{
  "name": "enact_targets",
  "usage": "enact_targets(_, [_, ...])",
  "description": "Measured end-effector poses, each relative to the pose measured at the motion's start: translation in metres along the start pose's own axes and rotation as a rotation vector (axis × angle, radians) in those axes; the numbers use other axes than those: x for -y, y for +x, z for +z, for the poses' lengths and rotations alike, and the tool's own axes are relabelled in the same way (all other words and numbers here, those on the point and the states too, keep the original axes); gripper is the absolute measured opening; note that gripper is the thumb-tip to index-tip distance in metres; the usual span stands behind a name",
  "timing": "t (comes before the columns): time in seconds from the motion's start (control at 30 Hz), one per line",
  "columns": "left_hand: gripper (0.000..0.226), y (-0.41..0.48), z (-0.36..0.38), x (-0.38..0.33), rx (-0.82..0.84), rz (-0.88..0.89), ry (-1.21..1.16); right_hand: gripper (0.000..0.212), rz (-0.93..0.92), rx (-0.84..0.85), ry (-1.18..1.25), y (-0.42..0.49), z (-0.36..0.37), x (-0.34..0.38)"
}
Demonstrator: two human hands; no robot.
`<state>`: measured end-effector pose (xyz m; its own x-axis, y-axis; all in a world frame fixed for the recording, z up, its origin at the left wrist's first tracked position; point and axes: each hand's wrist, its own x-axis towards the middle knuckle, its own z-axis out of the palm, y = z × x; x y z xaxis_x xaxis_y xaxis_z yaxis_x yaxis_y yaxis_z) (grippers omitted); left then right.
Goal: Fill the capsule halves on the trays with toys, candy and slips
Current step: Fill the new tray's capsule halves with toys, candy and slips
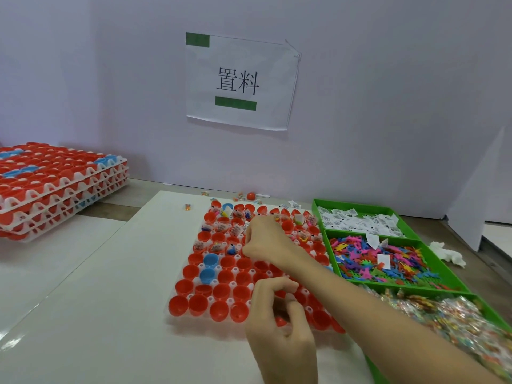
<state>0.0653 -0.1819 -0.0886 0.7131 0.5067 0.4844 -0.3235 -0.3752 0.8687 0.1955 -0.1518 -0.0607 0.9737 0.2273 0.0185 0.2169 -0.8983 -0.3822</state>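
right hand [266, 241], fingers [250, 234] bunched, contents not discernible, hangs over tray [212, 299] mid-rows with unfilled capsule halves [227, 262] just nearside; left hand [279, 325] likewise curled, nearer them.

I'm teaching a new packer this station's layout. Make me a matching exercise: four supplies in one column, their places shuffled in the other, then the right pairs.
Things
1. white slips
2. coloured plastic toys
3. wrapped candy
4. stack of trays

Places
A. near compartment of the green bin
B. far left, by the wall
C. far compartment of the green bin
D. middle compartment of the green bin

Pairs: 1-C, 2-D, 3-A, 4-B
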Motion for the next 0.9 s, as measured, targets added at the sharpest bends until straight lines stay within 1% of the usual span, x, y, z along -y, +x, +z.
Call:
enact_targets(0.03, [0.037, 0.018, -0.025, 0.030, -0.029, 0.005, -0.027, 0.015, 0.000, -0.001, 0.012, 0.001, 0.000, 0.001])
enact_targets(0.07, [0.036, 0.004, -0.042, 0.029, -0.026, 0.010, -0.210, 0.010, -0.007, -0.007, 0.018, 0.002, -0.001, 0.001])
enact_targets(0.1, [0.035, -0.006, -0.046, 0.023, -0.027, 0.054, -0.258, 0.006, -0.018, -0.016, 0.030, 0.002, -0.001, 0.000])
enact_targets(0.17, [0.034, -0.007, -0.050, 0.022, -0.003, 0.073, -0.214, 0.001, -0.045, -0.037, 0.049, 0.001, -0.001, -0.004])
enact_targets(0.27, [0.032, -0.012, -0.043, 0.017, -0.015, 0.067, -0.274, 0.010, -0.071, -0.037, 0.056, -0.004, -0.005, -0.012])
enact_targets(0.33, [0.030, -0.010, -0.044, 0.024, -0.008, 0.107, -0.303, 0.013, -0.088, -0.021, 0.068, -0.006, -0.010, -0.015])
enact_targets(0.4, [0.029, -0.010, -0.045, 0.021, 0.001, 0.144, -0.282, 0.018, -0.090, -0.014, 0.102, -0.005, -0.022, -0.016])
enact_targets(0.47, [0.030, -0.011, -0.043, 0.020, 0.054, 0.182, -0.285, 0.021, -0.080, -0.058, 0.152, -0.002, -0.040, -0.022])
enact_targets(0.5, [0.029, -0.012, -0.042, 0.020, 0.094, 0.208, -0.275, 0.018, -0.062, -0.101, 0.180, 0.001, -0.050, -0.030])
enact_targets(0.57, [0.022, -0.015, -0.042, 0.017, 0.216, 0.322, -0.271, 0.011, 0.008, -0.218, 0.202, 0.009, -0.070, -0.056])
enact_targets(0.63, [0.016, -0.022, -0.037, 0.014, 0.381, 0.507, -0.230, 0.014, 0.123, -0.296, 0.150, 0.015, -0.085, -0.094])
enact_targets(0.73, [0.017, -0.036, -0.026, 0.015, 0.669, 0.830, -0.106, 0.020, 0.322, -0.323, 0.031, 0.016, -0.094, -0.155])
enact_targets(0.77, [0.020, -0.040, -0.023, 0.016, 0.792, 0.897, -0.023, 0.021, 0.384, -0.320, -0.011, 0.014, -0.095, -0.172])
enact_targets(0.8, [0.029, -0.044, -0.021, 0.016, 0.911, 0.934, 0.072, 0.019, 0.443, -0.306, -0.054, 0.011, -0.096, -0.186])
enact_targets(0.83, [0.039, -0.048, -0.019, 0.017, 1.000, 0.932, 0.160, 0.011, 0.494, -0.275, -0.093, 0.009, -0.096, -0.196])
enact_targets(0.87, [0.043, -0.050, -0.019, 0.016, 1.053, 0.904, 0.220, 0.012, 0.536, -0.241, -0.118, 0.006, -0.096, -0.203])
enact_targets(0.9, [0.043, -0.051, -0.019, 0.015, 1.086, 0.887, 0.256, 0.022, 0.564, -0.211, -0.123, 0.007, -0.095, -0.209])
